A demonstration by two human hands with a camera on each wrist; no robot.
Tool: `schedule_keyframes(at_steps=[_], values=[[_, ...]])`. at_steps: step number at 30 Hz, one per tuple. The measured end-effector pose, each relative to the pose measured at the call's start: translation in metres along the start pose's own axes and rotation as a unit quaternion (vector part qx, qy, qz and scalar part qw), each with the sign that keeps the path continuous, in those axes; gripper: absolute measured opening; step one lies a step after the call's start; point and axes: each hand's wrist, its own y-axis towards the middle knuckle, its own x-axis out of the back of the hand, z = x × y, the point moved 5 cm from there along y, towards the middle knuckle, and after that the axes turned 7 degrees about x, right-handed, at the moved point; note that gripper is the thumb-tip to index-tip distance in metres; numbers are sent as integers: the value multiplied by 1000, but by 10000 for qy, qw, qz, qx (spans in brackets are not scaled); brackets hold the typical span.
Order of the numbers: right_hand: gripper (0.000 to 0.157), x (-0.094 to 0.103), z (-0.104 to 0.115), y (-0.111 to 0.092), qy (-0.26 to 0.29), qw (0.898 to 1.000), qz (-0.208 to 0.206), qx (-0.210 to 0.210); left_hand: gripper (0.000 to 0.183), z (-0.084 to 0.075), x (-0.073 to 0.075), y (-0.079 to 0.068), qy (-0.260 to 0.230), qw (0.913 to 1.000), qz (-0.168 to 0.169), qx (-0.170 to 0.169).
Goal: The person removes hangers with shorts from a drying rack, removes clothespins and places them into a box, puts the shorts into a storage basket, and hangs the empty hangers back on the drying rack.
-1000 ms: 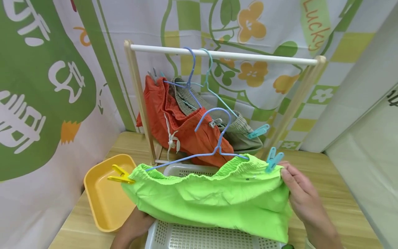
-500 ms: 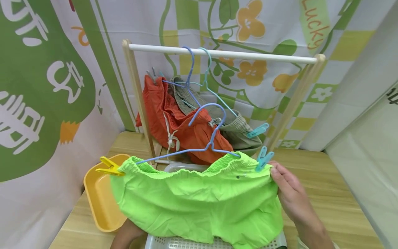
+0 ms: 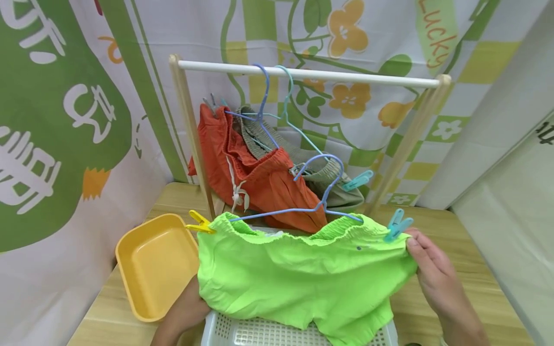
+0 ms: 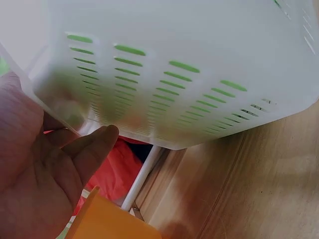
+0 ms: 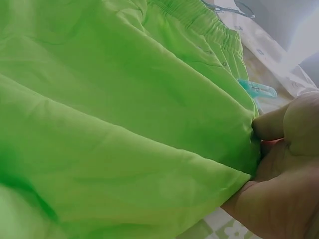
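I've got the white basket (image 3: 268, 331) nearest, on the wood surface (image 3: 480, 274), mostly blocked by the green shorts (image 3: 298, 274) held up over it. L hand (image 4: 45, 174) is at the basket's rim; can't tell if its grip closes there, & the shorts hide it in head cam. R hand (image 3: 437, 269): grip pinches the shorts' side, just beside the teal clip (image 3: 397, 227). Yellow clip (image 3: 201, 223) on opp. end, blue hanger (image 3: 324, 197) in waistband, hook well apart from the white bar (image 3: 359, 78). Yellow tray (image 3: 160, 269) to L, near that forearm. Behind, red shorts (image 3: 268, 192) hang from the bar, partly covering khaki shorts (image 3: 298, 151). Farthest: printed curtain (image 3: 381, 29).
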Motion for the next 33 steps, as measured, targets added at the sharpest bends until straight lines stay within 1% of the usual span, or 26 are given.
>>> schedule_keyframes(at_steps=[2, 5, 6, 8, 10, 13, 16, 19, 21, 23, 26, 28, 29, 32, 33], values=[[31, 5, -1, -3, -85, 9999, -55, -36, 48, -3, 0, 2, 241, 9992, -124, -291], [31, 9, -3, -9, -42, 10000, 48, 70, 67, -8, 0, 6, 434, 9965, -172, -696], [31, 11, -5, -11, -24, 9999, 82, 103, 71, -10, -1, 7, 407, 9957, -125, -819], [31, 13, -8, -14, 130, 9994, 180, 277, 72, -14, -2, 9, 284, 9940, 46, -1059], [32, 15, -12, -20, 143, 9992, 148, 333, 68, -17, -2, 9, 257, 9919, 91, -1244], [30, 16, -18, -26, 164, 9992, 102, 340, 62, -21, 1, 8, 290, 9901, -9, -1370], [30, 16, -25, -32, 39, 9998, 62, 158, 57, -24, 4, 8, 401, 9893, -179, -1393], [29, 14, -29, -35, -117, 9999, 113, 16, 56, -30, 8, 8, 586, 9878, -406, -1382], [30, 14, -31, -37, -269, 9993, 205, -145, 55, -33, 11, 7, 693, 9863, -640, -1355], [33, 13, -34, -38, -224, 9994, 222, -115, 55, -40, 15, 7, 701, 9833, -852, -1449], [35, 13, -37, -40, -297, 9991, 229, -200, 57, -51, 21, 6, 525, 9789, -1030, -1686], [35, 13, -38, -42, -366, 9987, 255, -234, 60, -59, 23, 5, 337, 9754, -1046, -1912], [34, 13, -37, -42, -476, 9979, 283, -332, 61, -62, 25, 5, 231, 9741, -1046, -1993], [32, 13, -36, -42, -671, 9957, 418, -476, 61, -69, 27, 4, -98, 9714, -1054, -2126], [32, 13, -35, -42, -629, 9961, 419, -458, 60, -71, 28, 4, -195, 9706, -1059, -2151]])
